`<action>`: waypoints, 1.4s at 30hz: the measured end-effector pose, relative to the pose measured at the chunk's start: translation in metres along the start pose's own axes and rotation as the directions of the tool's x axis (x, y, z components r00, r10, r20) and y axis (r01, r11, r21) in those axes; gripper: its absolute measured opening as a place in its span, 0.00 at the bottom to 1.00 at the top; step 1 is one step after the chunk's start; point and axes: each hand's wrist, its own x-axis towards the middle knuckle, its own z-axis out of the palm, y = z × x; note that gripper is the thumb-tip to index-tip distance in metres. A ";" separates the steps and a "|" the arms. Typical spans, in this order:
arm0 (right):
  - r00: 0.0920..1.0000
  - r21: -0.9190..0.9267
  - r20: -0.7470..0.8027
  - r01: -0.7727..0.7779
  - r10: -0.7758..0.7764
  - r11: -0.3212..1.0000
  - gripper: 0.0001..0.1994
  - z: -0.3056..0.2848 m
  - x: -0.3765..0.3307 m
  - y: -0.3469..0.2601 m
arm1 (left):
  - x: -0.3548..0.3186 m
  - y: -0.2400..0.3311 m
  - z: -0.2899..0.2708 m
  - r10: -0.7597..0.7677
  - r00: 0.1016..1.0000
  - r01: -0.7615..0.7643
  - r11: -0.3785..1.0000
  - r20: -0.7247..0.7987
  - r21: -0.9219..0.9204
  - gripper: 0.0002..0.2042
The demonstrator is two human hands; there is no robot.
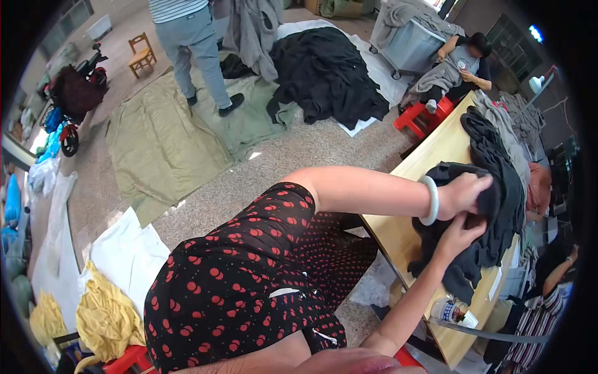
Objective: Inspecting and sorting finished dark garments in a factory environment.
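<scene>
Both hands' fingers (483, 187) half-buried in dark garment (492, 212)

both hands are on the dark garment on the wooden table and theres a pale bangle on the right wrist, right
Not quite. In the head view both hands do grip the dark garment on the wooden table, but the pale bangle sits on the left wrist, not the right. The left hand is the upper one; the right hand reaches in below it and wears no bangle.

Long wooden table (436, 156) — dark garments (492, 206) heaped on it, small bottle (447, 310) near its end
</scene>
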 end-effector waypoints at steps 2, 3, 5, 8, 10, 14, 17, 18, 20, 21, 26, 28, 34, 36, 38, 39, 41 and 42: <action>0.999 -0.165 -0.046 0.011 -0.018 0.986 0.22 -0.019 0.023 -0.020 | -0.002 0.014 0.041 0.199 0.969 -0.231 0.944 0.150 0.238 0.15; 0.998 -0.188 -0.062 -0.017 0.006 0.982 0.22 -0.011 0.030 -0.035 | -0.015 0.035 0.056 0.284 0.945 -0.324 0.874 0.162 0.362 0.15; 0.980 -0.274 -0.115 0.123 -0.160 0.954 0.24 -0.011 0.045 -0.061 | -0.026 0.059 0.082 0.496 0.827 -0.557 0.787 0.264 0.266 0.15; 0.964 -0.423 -0.161 0.128 -0.213 0.897 0.22 -0.021 0.061 -0.063 | -0.034 0.081 0.111 0.647 0.675 -0.732 0.646 0.355 0.215 0.12; 0.984 -0.499 -0.113 0.064 -0.138 0.864 0.20 -0.027 0.066 -0.061 | -0.036 0.087 0.120 0.769 0.457 -0.885 0.340 0.447 0.319 0.11; 0.958 -0.253 0.232 0.225 -0.167 0.941 0.12 -0.027 0.057 -0.078 | -0.034 0.104 0.101 0.832 0.188 -0.900 -0.067 0.522 0.431 0.09; 0.948 0.431 0.316 -0.169 0.027 0.887 0.12 -0.036 0.067 -0.077 | -0.031 0.096 0.080 0.800 0.224 -0.861 -0.105 0.556 0.498 0.09; 0.961 0.479 0.270 -0.187 0.059 0.858 0.11 -0.042 0.074 -0.076 | -0.023 0.088 0.073 0.766 0.240 -0.816 -0.174 0.596 0.552 0.09; 0.979 0.471 0.179 -0.177 0.102 0.864 0.12 -0.063 0.100 -0.063 | -0.007 0.069 0.063 0.715 0.376 -0.747 -0.142 0.590 0.649 0.12; 0.986 0.554 0.129 -0.164 0.110 0.816 0.12 -0.060 0.104 -0.071 | -0.009 0.066 0.059 0.650 0.495 -0.690 -0.110 0.577 0.715 0.14; 0.982 0.480 0.189 -0.097 0.006 0.872 0.08 -0.062 0.100 -0.088 | -0.021 0.058 0.052 0.426 0.364 -0.684 -0.481 0.828 0.548 0.23; 0.906 0.437 0.373 0.018 -0.199 0.899 0.06 -0.066 0.082 -0.108 | -0.035 0.054 0.057 0.467 0.299 -0.494 -0.670 0.832 0.554 0.27; 0.754 0.515 0.554 0.023 -0.353 0.857 0.05 -0.070 0.071 -0.125 | -0.067 0.068 0.084 0.304 0.838 -0.492 0.063 0.453 0.868 0.39; 0.701 0.538 0.530 0.157 -0.477 0.828 0.04 -0.067 0.074 -0.119 | -0.069 0.083 0.089 0.070 0.983 -0.185 0.274 0.172 0.944 0.34; 0.715 0.519 0.589 0.023 -0.377 0.854 0.07 -0.059 0.069 -0.117 | -0.063 0.082 0.070 0.063 0.950 -0.308 0.351 0.305 0.884 0.26; 0.690 0.517 0.625 -0.016 -0.365 0.856 0.13 -0.054 0.068 -0.107 | -0.067 0.085 0.072 0.138 0.944 -0.317 0.135 0.299 0.939 0.17; 0.653 0.472 0.666 0.005 -0.361 0.881 0.17 -0.044 0.060 -0.095 | -0.070 0.097 0.058 0.169 0.933 -0.303 -0.107 0.317 0.947 0.12; 0.673 0.442 0.658 0.018 -0.338 0.897 0.19 -0.037 0.052 -0.092 | -0.069 0.103 0.056 0.204 0.937 -0.250 -0.172 0.282 0.953 0.09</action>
